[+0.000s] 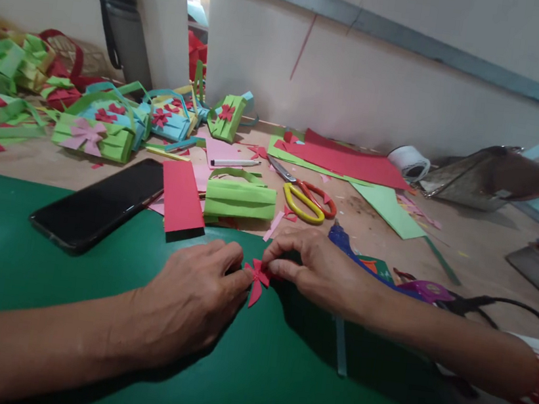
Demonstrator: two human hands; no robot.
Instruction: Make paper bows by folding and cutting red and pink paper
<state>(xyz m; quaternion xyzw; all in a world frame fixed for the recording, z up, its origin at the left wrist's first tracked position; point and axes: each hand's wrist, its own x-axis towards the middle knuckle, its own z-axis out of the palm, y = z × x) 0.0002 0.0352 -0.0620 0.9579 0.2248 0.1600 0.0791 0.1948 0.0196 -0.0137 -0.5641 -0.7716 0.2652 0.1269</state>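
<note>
A small red paper bow (pixel 257 278) is at the middle of the green mat, between my two hands. My left hand (pixel 202 282) pinches its left side with thumb and forefinger. From the right, my right hand (pixel 313 264) grips the bow's upper right edge, fingers curled together. Just beyond my hands sits a light green paper handbag (pixel 240 199) with a thin handle. Left of it lies a red paper strip (pixel 182 197). Behind my right hand rests a blue glue gun (pixel 344 240), partly hidden by the hand and forearm, with a clear glue stick (pixel 340 347) below the forearm.
Scissors (pixel 303 193) with yellow and orange handles lie past my right hand. A black phone (pixel 100 203) rests at the left. Finished paper bags with bows (pixel 94 136) crowd the back left. Red card sheets (pixel 354 160) and a white tape roll (pixel 408 162) sit near the wall.
</note>
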